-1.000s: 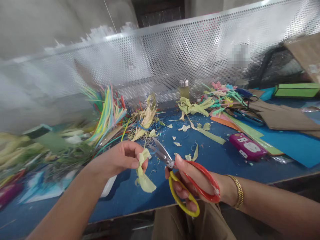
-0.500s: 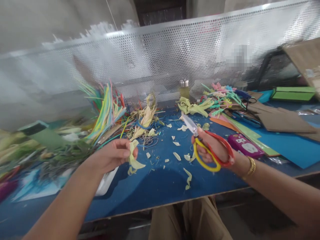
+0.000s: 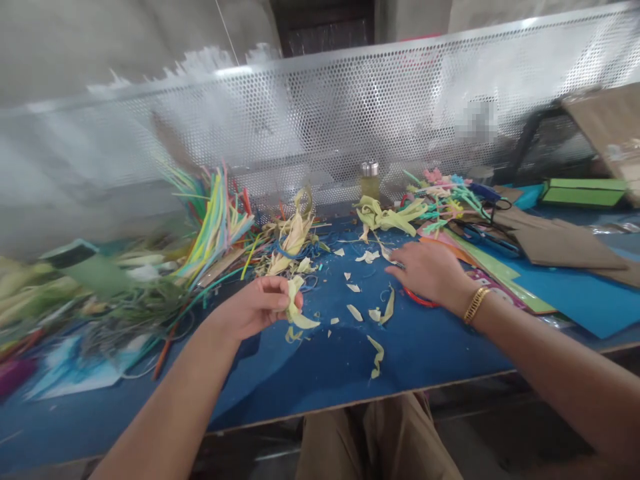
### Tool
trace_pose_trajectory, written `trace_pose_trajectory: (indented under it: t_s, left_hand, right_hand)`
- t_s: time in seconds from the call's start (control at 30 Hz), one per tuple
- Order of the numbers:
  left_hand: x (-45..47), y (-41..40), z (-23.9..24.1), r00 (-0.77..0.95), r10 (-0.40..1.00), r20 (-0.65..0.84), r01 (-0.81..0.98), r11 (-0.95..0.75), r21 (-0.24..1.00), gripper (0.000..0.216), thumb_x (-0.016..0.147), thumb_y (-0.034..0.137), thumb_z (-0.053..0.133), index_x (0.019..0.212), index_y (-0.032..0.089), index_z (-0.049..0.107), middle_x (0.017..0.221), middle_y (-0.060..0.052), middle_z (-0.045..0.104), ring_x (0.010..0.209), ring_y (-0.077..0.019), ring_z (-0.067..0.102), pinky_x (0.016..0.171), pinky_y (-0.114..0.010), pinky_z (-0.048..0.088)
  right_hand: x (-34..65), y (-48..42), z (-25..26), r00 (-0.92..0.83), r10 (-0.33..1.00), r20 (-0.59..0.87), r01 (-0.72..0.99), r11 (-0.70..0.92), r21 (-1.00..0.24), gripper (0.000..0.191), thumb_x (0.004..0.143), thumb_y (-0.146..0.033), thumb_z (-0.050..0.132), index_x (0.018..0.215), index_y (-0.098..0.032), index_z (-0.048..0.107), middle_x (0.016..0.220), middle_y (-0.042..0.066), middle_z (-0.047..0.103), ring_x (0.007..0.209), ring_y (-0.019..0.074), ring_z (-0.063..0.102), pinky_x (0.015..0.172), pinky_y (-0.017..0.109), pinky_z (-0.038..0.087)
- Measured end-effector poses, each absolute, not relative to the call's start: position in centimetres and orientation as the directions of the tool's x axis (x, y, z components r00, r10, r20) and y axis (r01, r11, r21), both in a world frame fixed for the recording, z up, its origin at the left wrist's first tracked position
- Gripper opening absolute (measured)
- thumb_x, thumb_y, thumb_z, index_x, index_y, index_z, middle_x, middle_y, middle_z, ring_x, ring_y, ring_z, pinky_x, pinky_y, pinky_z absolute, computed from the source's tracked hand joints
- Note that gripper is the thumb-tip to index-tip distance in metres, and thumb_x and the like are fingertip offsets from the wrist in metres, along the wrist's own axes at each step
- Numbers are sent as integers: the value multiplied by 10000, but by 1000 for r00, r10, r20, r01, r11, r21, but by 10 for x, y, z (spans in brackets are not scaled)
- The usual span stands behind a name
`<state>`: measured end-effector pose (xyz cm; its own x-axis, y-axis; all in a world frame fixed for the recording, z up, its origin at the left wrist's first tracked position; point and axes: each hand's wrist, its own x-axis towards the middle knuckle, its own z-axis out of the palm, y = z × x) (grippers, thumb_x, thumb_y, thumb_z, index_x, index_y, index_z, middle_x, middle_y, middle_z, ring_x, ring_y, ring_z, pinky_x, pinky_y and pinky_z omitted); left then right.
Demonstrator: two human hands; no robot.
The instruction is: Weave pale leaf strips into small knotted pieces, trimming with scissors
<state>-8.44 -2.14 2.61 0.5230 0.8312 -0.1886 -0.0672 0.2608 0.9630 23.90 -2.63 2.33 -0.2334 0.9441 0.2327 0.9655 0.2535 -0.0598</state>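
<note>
Between the thumb and fingers of my left hand (image 3: pixel 257 308) is a pale green strip of corn husk (image 3: pixel 296 308), its curled end hanging over the table. Palm down, my right hand (image 3: pixel 430 270) rests over the scissors (image 3: pixel 421 300) on the blue tabletop. Its thumb and forefinger are stretched out and apart, while the other fingers are hidden. Only part of the red handle and a bit of blade show around the hand. Small husk scraps (image 3: pixel 354 312) lie scattered between my two hands.
At the back left stand a bundle of coloured strips (image 3: pixel 213 227) and a tied husk bunch (image 3: pixel 295 233). A husk bow (image 3: pixel 390 215) and a glass jar (image 3: pixel 370 179) sit farther back. Cardboard (image 3: pixel 555 243) and blue paper (image 3: pixel 575 293) lie right. A perforated metal panel (image 3: pixel 320 127) borders the rear.
My right hand has lowered the scissors onto the table, and its fingers have straightened over them. My left hand has moved right with the husk strip.
</note>
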Motion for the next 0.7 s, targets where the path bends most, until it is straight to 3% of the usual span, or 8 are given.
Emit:
trace_pose_trajectory:
  t_s: [0.1,0.17,0.23,0.3,0.4,0.57,0.7]
  left_hand:
    - [-76,-22,24,536,817,-213,-40,276,960,257,519,273,896,630,132,711,704,-60,711,574,-120,636,565,-207,525]
    - [-71,-22,24,538,812,-225,-32,287,957,263,517,268,896,630,129,704,704,-60,714,575,-118,637,564,-204,522]
    - [-67,-21,24,528,816,-234,-36,297,954,273,506,258,899,641,130,699,700,-54,714,590,-120,643,573,-204,526]
    - [-64,-20,23,512,824,-243,-39,306,951,288,496,250,902,652,130,692,693,-47,710,610,-123,650,594,-208,537]
    - [-64,-15,19,473,840,-266,-51,328,943,303,494,237,903,654,130,668,700,-38,707,621,-114,651,613,-206,547]
    - [-67,-5,7,409,866,-286,-98,354,930,270,561,193,867,670,136,627,760,-36,718,576,-91,635,550,-184,526]
    - [-66,-2,2,376,883,-283,-120,349,929,234,609,167,839,686,142,620,657,0,671,557,-87,622,553,-186,522]
  right_hand:
    - [204,-29,29,-416,845,337,711,533,-458,280,891,-332,580,1130,-248,698,1092,53,723,848,177,675,776,297,492]
    - [179,-28,28,-484,820,306,506,547,-667,340,859,-281,625,1194,-235,664,1100,39,723,692,121,664,688,259,499]
    - [160,-26,26,-546,794,268,366,513,-776,323,835,-216,644,1156,-207,678,988,27,742,618,100,643,618,233,483]
    - [149,-22,24,-559,774,298,315,531,-787,215,819,-154,642,1016,-184,722,842,9,737,629,99,634,606,218,462]
    - [147,-13,19,-492,755,434,355,629,-692,121,807,-112,639,840,-177,736,782,3,718,704,106,627,661,219,448]
    - [160,-6,10,-432,728,532,398,684,-612,100,858,-186,631,845,-194,730,824,13,717,755,119,620,712,238,448]
    - [164,-6,10,-444,669,596,427,743,-515,93,876,-208,626,835,-188,708,820,24,699,794,134,608,749,254,446]
